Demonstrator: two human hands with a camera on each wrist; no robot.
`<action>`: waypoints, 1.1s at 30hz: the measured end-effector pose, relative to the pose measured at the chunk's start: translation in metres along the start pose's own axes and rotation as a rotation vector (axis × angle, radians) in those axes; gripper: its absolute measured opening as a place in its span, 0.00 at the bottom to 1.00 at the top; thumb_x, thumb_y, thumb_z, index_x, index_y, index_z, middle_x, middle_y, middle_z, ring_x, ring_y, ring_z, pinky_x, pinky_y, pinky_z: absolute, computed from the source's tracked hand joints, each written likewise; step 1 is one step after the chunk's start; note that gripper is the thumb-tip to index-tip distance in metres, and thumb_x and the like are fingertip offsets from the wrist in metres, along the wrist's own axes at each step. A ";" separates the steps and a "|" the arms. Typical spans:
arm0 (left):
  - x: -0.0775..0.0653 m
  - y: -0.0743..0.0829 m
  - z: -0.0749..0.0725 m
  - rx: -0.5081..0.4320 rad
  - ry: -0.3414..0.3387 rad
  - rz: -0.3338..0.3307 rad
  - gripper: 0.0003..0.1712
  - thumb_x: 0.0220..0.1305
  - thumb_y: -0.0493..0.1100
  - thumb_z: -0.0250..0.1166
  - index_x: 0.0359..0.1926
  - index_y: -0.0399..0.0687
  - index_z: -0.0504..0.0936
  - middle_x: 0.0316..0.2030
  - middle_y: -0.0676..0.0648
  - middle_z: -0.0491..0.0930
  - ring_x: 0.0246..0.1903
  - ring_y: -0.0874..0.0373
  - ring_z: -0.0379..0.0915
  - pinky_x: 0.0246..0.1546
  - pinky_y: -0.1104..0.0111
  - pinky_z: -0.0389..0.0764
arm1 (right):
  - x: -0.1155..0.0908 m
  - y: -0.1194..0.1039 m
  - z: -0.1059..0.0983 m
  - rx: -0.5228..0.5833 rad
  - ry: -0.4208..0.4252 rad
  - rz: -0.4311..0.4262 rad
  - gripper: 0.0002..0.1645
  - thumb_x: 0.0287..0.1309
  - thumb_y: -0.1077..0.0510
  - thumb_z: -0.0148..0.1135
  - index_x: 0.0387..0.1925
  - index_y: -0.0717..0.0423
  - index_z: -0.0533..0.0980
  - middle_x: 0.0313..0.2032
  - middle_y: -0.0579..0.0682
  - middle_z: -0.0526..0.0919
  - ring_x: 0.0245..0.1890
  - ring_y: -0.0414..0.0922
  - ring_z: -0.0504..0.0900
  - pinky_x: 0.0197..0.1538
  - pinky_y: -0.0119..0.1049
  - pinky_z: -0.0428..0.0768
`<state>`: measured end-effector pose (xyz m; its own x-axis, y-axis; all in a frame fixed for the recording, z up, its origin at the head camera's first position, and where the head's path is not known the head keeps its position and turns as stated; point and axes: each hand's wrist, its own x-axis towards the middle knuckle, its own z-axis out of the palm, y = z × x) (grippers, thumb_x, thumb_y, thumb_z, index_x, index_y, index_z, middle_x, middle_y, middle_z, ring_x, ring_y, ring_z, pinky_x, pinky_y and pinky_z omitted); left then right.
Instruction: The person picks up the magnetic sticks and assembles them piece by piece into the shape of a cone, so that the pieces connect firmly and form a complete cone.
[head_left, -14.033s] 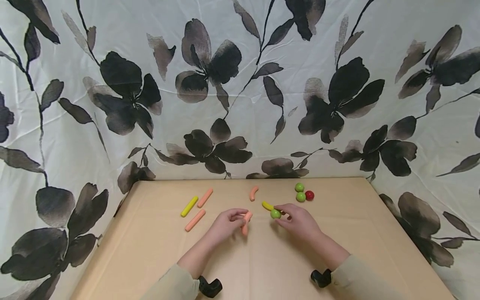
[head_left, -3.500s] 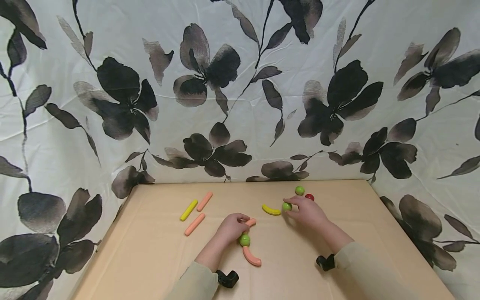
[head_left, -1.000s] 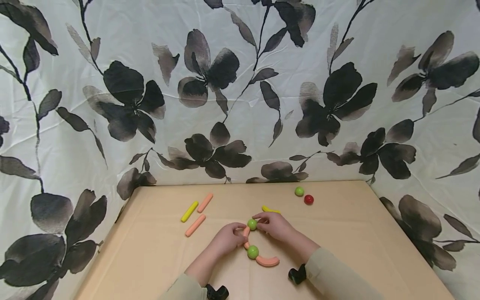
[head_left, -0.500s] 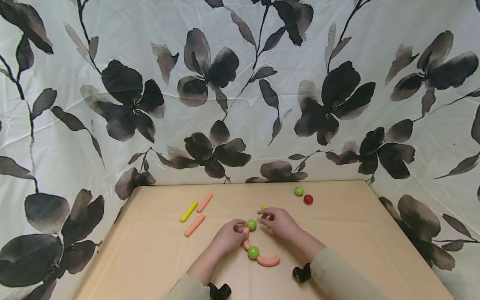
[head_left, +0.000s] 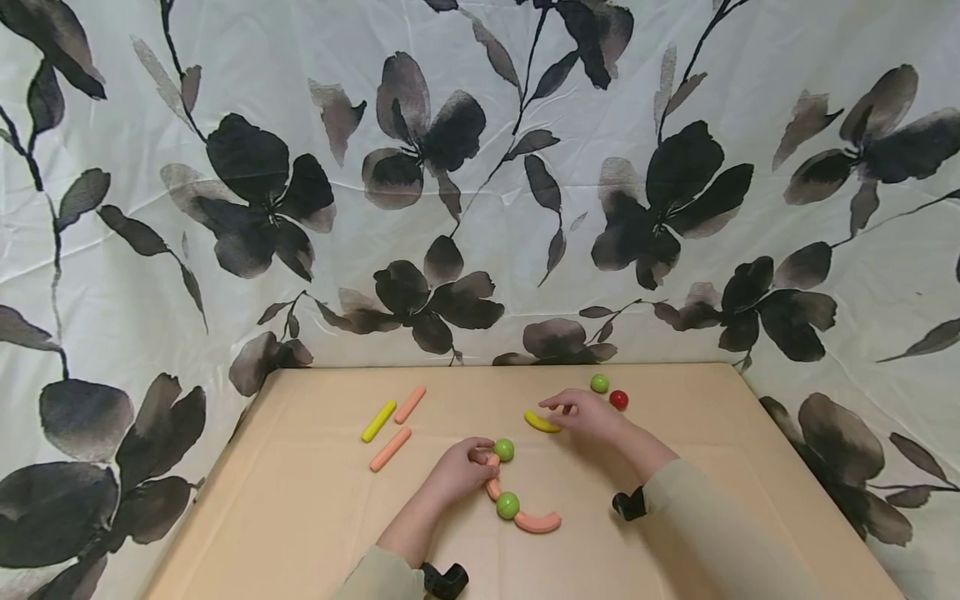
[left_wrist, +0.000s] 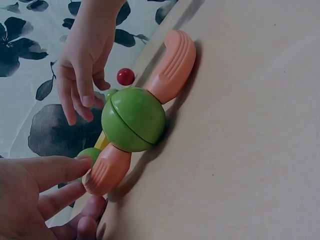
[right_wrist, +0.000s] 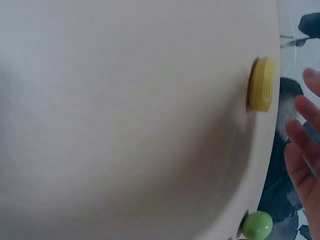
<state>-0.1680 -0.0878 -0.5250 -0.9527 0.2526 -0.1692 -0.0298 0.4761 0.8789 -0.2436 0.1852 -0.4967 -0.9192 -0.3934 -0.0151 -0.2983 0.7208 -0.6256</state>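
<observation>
A joined chain lies at the table's middle: a green ball (head_left: 503, 450) on top, a curved pink piece below it, a second green ball (head_left: 507, 505), then another curved pink piece (head_left: 537, 522). My left hand (head_left: 459, 471) pinches the upper curved pink piece (left_wrist: 107, 171) between thumb and fingers, seen close in the left wrist view. My right hand (head_left: 587, 414) hovers by the yellow curved piece (head_left: 542, 422), fingers loosely spread and holding nothing. In the right wrist view, the yellow curved piece (right_wrist: 262, 84) sits apart from the fingertips.
Back left on the table (head_left: 285, 467) lie a straight yellow stick (head_left: 378, 422) and two straight pink sticks, one pink stick (head_left: 390, 449) nearer. Beyond my right hand are a green ball (head_left: 599, 383) and a red ball (head_left: 618, 400). A floral cloth (head_left: 525, 208) hangs behind.
My right hand has let go of the top green ball and moved right and away toward the yellow curved piece. Earlier, that ball was brought from the back right. My left hand stays in place.
</observation>
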 end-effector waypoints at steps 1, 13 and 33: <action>0.000 0.000 0.000 -0.003 -0.002 -0.001 0.26 0.61 0.42 0.70 0.59 0.42 0.78 0.36 0.48 0.77 0.36 0.55 0.72 0.37 0.61 0.74 | 0.001 0.001 -0.001 0.001 -0.018 -0.012 0.19 0.60 0.59 0.69 0.54 0.47 0.83 0.45 0.44 0.84 0.38 0.42 0.76 0.39 0.35 0.77; -0.001 -0.003 -0.001 -0.021 -0.012 -0.007 0.25 0.60 0.42 0.71 0.58 0.44 0.79 0.36 0.48 0.78 0.36 0.55 0.73 0.37 0.63 0.74 | 0.014 0.002 0.007 -0.118 -0.200 -0.007 0.18 0.60 0.64 0.67 0.51 0.44 0.85 0.44 0.44 0.83 0.39 0.42 0.75 0.48 0.41 0.77; 0.007 -0.001 0.002 -0.014 0.021 -0.017 0.25 0.59 0.43 0.71 0.58 0.45 0.79 0.36 0.48 0.78 0.35 0.55 0.73 0.37 0.63 0.74 | 0.018 0.001 0.005 -0.170 -0.085 -0.109 0.14 0.63 0.62 0.63 0.48 0.45 0.85 0.43 0.42 0.82 0.45 0.46 0.79 0.54 0.45 0.76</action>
<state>-0.1735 -0.0845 -0.5278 -0.9580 0.2271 -0.1753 -0.0504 0.4685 0.8820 -0.2590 0.1758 -0.5015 -0.8564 -0.5157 -0.0249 -0.4402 0.7546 -0.4866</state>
